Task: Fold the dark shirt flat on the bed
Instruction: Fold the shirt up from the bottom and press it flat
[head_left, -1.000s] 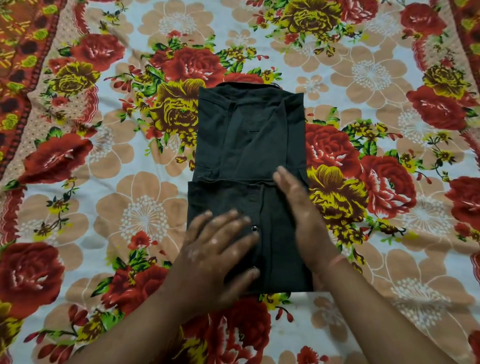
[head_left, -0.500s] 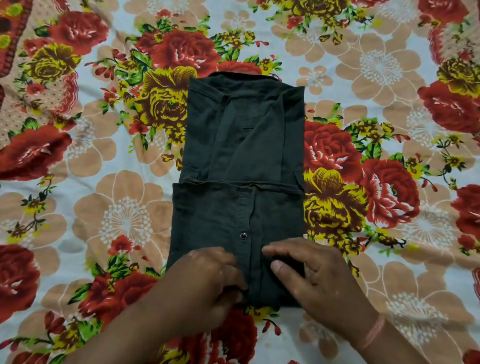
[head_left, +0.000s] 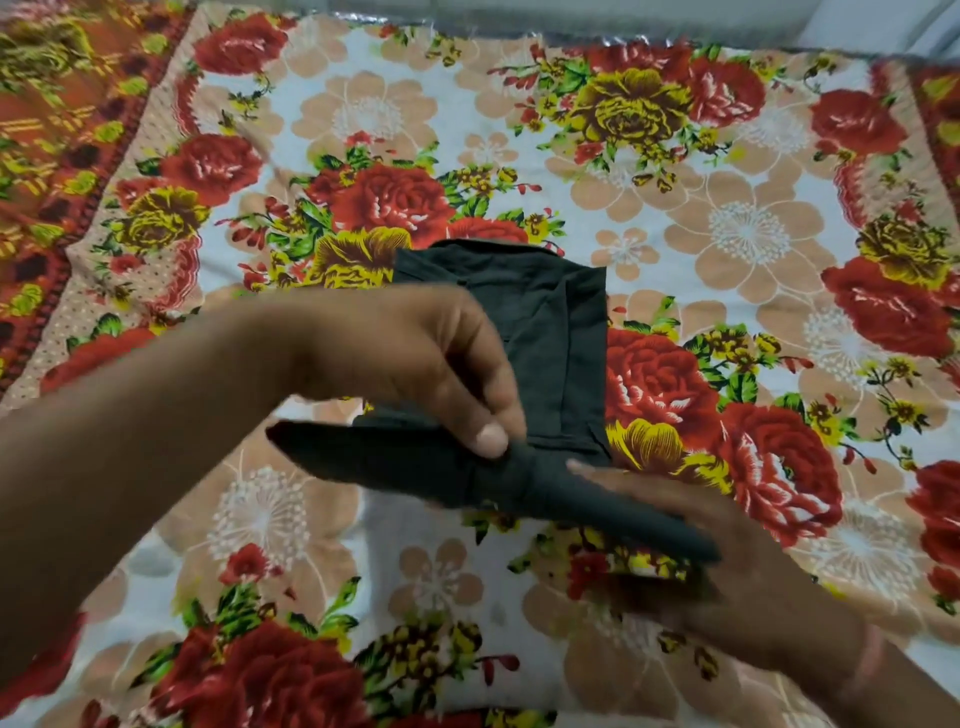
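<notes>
The left hand (head_left: 415, 374) pinches the dark shirt (head_left: 550, 332)'s lifted near half; the right hand (head_left: 717, 566), open, supports it underneath. This half is judged due toward 12 o'clock, onto the part lying on the bed (head_left: 753, 234).

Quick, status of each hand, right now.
Left hand: closed, pinching the lifted near edge of the dark shirt.
Right hand: open, palm up, flat under the lifted fold.
</notes>
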